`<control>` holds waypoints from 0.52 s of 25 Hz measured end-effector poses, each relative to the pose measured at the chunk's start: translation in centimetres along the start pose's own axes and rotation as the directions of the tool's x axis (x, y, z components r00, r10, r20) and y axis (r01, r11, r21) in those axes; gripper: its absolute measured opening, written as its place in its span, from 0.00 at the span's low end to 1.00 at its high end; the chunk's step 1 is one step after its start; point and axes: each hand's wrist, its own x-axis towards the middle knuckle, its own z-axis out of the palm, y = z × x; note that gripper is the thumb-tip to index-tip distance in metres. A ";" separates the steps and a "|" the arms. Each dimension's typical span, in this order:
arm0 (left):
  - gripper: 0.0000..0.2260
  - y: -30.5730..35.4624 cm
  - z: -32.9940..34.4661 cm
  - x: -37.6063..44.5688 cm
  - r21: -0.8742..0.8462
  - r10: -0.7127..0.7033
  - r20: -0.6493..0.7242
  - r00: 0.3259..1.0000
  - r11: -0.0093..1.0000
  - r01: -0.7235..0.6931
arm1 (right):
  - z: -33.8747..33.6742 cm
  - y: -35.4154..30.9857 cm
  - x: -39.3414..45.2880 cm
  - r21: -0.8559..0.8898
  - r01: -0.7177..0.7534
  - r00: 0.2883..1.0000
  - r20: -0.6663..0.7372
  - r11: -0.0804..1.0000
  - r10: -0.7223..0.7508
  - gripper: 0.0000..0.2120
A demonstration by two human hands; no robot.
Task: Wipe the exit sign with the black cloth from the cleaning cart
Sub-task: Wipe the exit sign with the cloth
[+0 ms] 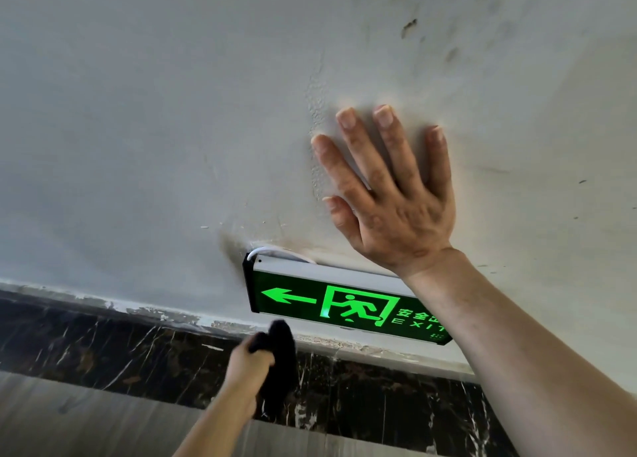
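Landmark: exit sign, lit green, mounted low on the grey plaster wall; arrow pointed to its left end.
Sign edges: left end cap and bottom edge were exposed; top edge bare only on the left half; right end was covered by the forearm.
Cable: a white cable looped out of the wall at the sign's top-left corner, touching the housing.
Right hand: flat against the wall just above the sign's right half, fingers spread apart, gripping nothing; wrist crossed the top edge.
Left hand: below the sign's left end, fist clamped on the black cloth.
Cloth position: bunched top stuck up out of the fist, the rest hung down beside the wrist; its tip was near the sign's bottom-left corner. Contact: couldn't tell, looked just short.
Below sign: a strip of chipped, ragged paint, then a dark marble band with white veins, well under the bottom edge.
Free room: open wall left of the sign and a clear strip under its bottom edge; the right side was blocked by the arm.
Wall above: cracked, blistered paint ran up left of the right hand's fingers; dark smudges further up to the right.
Stain: a brown mark sat on the wall at the sign's top-left corner.
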 end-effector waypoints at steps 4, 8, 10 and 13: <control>0.19 -3.1 2.1 -2.8 -0.179 -0.118 0.153 0.981 0.973 0.145 | -0.4 -0.1 0.1 0.019 -0.005 0.999 0.052 1.000 0.004 0.29; 0.16 -2.7 0.5 -6.3 -0.348 0.010 0.135 0.991 0.937 0.038 | -1.1 0.0 0.5 0.057 -0.021 0.997 0.082 0.998 0.017 0.29; 0.17 -1.9 -0.6 -8.2 -0.463 0.057 0.151 0.987 0.886 0.019 | -1.7 -0.1 0.7 0.071 -0.030 0.994 0.107 0.997 0.022 0.28; 0.19 -0.3 -2.0 -11.1 -0.568 0.159 0.202 0.966 0.823 -0.017 | -2.9 0.0 1.3 0.132 -0.042 0.979 0.205 0.990 0.014 0.28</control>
